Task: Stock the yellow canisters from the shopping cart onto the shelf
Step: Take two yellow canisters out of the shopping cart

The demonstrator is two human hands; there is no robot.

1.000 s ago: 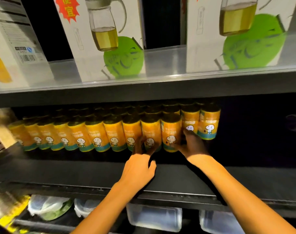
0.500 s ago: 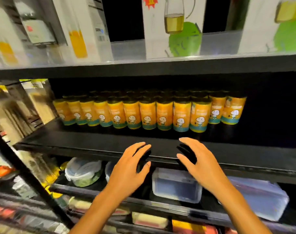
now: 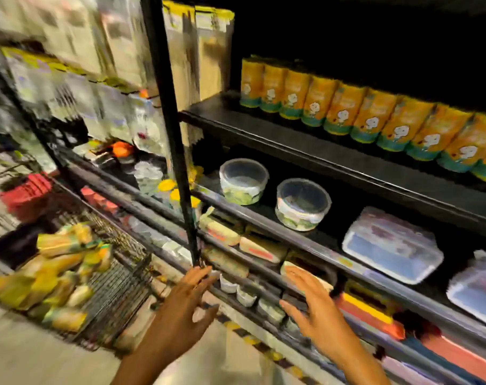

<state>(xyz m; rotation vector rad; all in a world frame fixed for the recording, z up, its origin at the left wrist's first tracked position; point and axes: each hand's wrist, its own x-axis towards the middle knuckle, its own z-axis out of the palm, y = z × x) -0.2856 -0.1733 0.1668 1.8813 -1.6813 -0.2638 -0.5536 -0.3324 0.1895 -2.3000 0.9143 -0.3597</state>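
Both empty, left hand (image 3: 180, 307) and right hand (image 3: 316, 309), fingers (image 3: 200, 276) straight and spread, held in front of the lower shelves; touching nothing. Standing upright in a tight row on the black shelf (image 3: 305, 143) at upper right, yellow canisters (image 3: 369, 118); lying heaped in the wire shopping cart (image 3: 116, 287) at lower left, blurred, more yellow canisters (image 3: 55, 273).
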